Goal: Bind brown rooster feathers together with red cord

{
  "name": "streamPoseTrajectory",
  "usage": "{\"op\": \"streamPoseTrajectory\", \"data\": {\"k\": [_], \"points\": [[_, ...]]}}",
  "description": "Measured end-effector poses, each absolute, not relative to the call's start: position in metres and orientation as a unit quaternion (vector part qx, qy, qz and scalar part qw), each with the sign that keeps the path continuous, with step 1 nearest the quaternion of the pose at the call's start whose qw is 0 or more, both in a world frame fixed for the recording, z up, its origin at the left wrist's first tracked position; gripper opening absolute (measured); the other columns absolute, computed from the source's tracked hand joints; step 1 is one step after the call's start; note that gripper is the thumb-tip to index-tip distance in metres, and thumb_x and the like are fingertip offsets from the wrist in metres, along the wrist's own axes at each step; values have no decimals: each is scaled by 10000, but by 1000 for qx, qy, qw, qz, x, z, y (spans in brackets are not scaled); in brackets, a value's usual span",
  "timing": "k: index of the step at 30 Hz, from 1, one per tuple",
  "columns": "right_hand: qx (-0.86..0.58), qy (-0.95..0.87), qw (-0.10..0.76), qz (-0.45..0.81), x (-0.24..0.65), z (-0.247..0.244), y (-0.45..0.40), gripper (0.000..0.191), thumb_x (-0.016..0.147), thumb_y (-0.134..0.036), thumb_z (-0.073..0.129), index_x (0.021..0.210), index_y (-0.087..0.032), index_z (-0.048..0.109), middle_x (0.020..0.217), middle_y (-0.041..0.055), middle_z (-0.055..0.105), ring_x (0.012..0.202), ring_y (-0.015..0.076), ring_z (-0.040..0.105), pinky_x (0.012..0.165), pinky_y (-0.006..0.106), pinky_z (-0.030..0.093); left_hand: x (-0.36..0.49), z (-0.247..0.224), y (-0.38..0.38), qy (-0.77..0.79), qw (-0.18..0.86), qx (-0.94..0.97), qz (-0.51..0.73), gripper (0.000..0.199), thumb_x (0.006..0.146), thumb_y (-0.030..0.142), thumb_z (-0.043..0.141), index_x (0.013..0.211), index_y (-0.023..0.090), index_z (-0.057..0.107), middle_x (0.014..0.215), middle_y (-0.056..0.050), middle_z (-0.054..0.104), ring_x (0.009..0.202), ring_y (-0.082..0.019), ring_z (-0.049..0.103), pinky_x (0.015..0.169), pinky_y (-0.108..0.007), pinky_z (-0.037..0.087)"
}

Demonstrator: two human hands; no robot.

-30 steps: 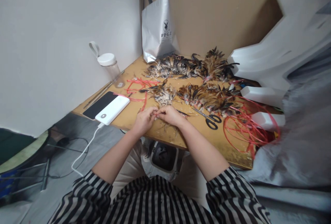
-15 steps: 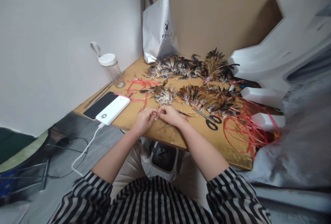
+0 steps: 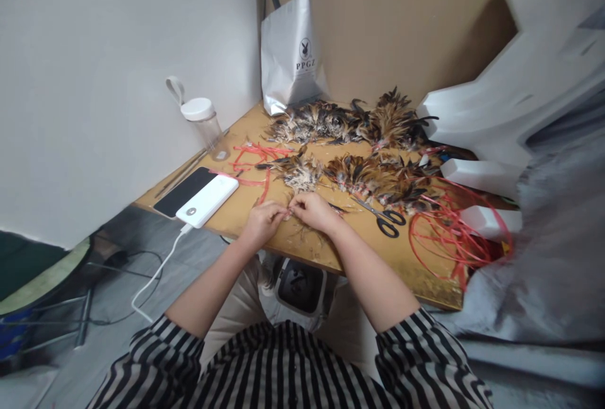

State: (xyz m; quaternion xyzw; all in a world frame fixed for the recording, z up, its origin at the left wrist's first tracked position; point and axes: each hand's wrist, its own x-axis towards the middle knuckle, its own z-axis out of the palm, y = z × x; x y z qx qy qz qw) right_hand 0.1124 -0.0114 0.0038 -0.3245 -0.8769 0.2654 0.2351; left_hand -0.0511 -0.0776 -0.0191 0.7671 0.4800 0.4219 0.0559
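Note:
My left hand (image 3: 265, 222) and my right hand (image 3: 312, 208) meet at the near edge of the table, thumbs and fingertips pinched together. Between them is a small feather, mostly hidden by the fingers, with thin brown wisps showing just above. Beyond my fingertips lies a bunch of pale and dark feathers (image 3: 302, 174). A longer row of brown feathers (image 3: 373, 176) stretches to its right. Black-handled scissors (image 3: 385, 218) lie open-bladed or nearly so, right of my right hand. Loose feather scraps (image 3: 309, 232) are scattered under my wrists.
Farther back are more feather bunches (image 3: 326, 120) and a silver bag (image 3: 288, 56). Red ribbon strips (image 3: 255, 155) lie left; a red ribbon tangle (image 3: 449, 239) lies right. A clear bottle (image 3: 208, 132), phone (image 3: 184, 190) and cabled white power bank (image 3: 208, 198) occupy the left. Below sits a bin (image 3: 300, 289).
My left fingers have straightened slightly and the pinch has shifted a little. Thin wisps now show above the fingertips. Everything on the table stays in place.

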Motion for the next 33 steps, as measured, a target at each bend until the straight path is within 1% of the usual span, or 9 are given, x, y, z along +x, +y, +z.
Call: {"op": "streamPoseTrajectory", "data": {"k": [3,5,11,16,24,27,33], "points": [[-338,-889,222,216,114,11,-16,144,737,-148,487,724,-152,630,741,29,619,683,112,510,633,204,331,-52,-19,-82,479,67,770,416,130,797,190,508,810,200,638,887,-48,650,837,-138,592,759,-288,473],[-346,-894,210,195,114,15,-18,150,749,-155,477,730,-156,625,766,35,621,707,119,518,641,208,330,-53,-19,-85,481,67,769,416,141,796,189,508,838,203,642,911,-51,651,858,-141,593,777,-296,473],[-384,-895,175,141,114,18,-20,192,805,-211,433,773,-165,617,832,61,629,785,150,530,661,230,323,-52,-18,-88,484,69,759,431,131,795,185,504,814,191,633,881,-55,656,830,-143,597,762,-289,474],[-410,-895,148,92,114,18,-21,229,832,-240,404,817,-159,617,878,92,626,808,180,536,678,259,325,-52,-18,-88,492,71,764,411,126,793,172,486,771,180,610,863,-63,647,818,-149,589,755,-298,470],[-414,-900,121,71,113,20,-24,250,840,-238,383,840,-164,622,896,112,633,817,201,560,674,274,345,-51,-17,-89,494,72,771,396,115,772,135,482,726,184,575,848,-56,631,817,-153,574,762,-307,457],[-418,-898,113,79,112,21,-25,261,844,-243,378,856,-158,625,902,127,633,837,210,561,697,280,351,-51,-16,-90,499,73,771,390,119,768,126,477,724,183,572,863,-57,629,832,-157,567,776,-319,452],[-418,-898,113,73,111,19,-25,239,834,-236,403,864,-156,627,898,124,639,842,200,565,704,266,352,-52,-17,-92,501,71,774,381,123,775,142,466,716,181,567,866,-62,625,832,-165,563,779,-338,445]]}}
